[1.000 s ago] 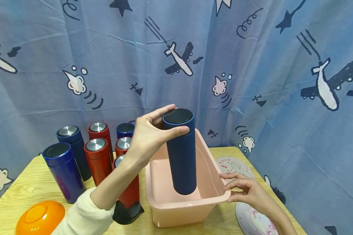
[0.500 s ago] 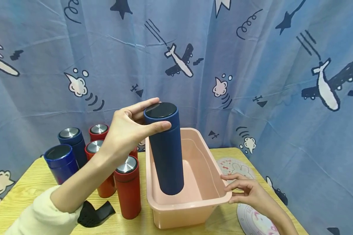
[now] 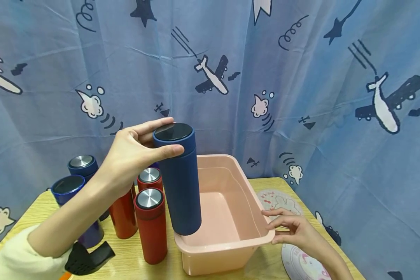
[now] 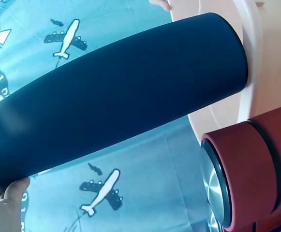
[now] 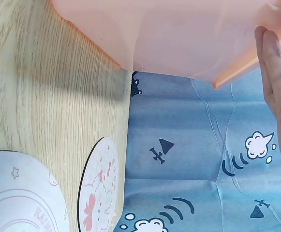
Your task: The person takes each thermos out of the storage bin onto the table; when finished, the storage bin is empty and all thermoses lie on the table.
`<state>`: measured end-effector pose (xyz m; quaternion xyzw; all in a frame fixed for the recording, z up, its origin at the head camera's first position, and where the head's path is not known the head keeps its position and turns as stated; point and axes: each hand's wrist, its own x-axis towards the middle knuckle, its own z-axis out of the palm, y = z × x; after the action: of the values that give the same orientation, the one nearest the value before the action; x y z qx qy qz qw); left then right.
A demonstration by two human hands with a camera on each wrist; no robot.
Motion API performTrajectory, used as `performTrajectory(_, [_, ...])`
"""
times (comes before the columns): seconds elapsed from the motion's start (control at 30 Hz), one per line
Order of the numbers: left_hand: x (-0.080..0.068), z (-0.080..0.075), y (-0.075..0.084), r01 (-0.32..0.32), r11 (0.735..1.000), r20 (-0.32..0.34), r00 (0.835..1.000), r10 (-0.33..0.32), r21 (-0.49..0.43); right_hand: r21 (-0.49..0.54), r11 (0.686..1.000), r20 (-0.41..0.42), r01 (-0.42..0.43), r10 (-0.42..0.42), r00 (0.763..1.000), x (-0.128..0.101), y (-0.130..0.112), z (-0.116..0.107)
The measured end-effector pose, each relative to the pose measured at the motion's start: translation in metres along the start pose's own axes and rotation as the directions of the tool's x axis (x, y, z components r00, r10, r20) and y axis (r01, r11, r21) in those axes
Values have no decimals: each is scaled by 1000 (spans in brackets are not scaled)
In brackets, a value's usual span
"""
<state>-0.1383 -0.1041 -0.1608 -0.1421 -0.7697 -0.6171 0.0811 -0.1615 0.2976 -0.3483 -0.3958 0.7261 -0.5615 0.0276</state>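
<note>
A dark blue thermos bottle [image 3: 180, 186] with a black top hangs upright over the left rim of a pink plastic basin [image 3: 227, 246]. My left hand [image 3: 134, 153] grips it near its lid, thumb in front and fingers behind. In the left wrist view the blue thermos [image 4: 116, 96] fills the middle, and only part of the left hand [image 4: 8, 205] shows. At the basin's right rim, my right hand [image 3: 294, 229] pinches the edge between thumb and fingers. The right wrist view shows the right hand [image 5: 279, 77] against the basin's rim, its thumb hidden.
Red thermoses [image 3: 152, 233] with silver lids stand left of the basin, near the blue ones [image 3: 68, 186]. Two round printed mats [image 3: 302, 262] lie at the right. An orange edge [image 3: 65, 276] peeks out at bottom left. A patterned curtain [image 3: 210, 39] hangs behind the table.
My left hand has carried the blue thermos leftward, from over the middle of the basin to its left rim. The right hand has stayed on the basin's edge.
</note>
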Motion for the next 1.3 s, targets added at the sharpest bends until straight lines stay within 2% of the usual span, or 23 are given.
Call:
performTrajectory(0.17, [-5, -4, 1, 14, 998, 4, 1000, -15, 63, -2, 1000, -5, -9, 9, 1000, -1, 1, 0])
performTrajectory(0.43, [-15, -6, -6, 38, 999, 44, 998, -38, 11, 63, 998, 22, 3, -4, 1000, -8, 6, 3])
performTrajectory(0.67, [-26, -12, -1, 56, 998, 37, 998, -57, 22, 98, 995, 26, 8, -10, 1000, -9, 8, 4])
performTrajectory(0.9, [-37, -23, 7, 98, 993, 33, 994, -100, 61, 90, 996, 26, 5, -8, 1000, -8, 5, 3])
performTrajectory(1.07, [-43, -27, 9, 102, 991, 11, 995, -103, 83, 90, 996, 29, -11, 8, 1000, -7, 4, 1])
performTrajectory(1.2, [-50, -30, 9, 98, 987, -22, 995, -96, 126, 76, 997, 30, 28, -30, 999, -4, 4, 0])
performTrajectory(1.3, [-55, -33, 8, 80, 987, -17, 997, -79, 139, 70, 996, 31, 51, -53, 998, -2, 4, -2])
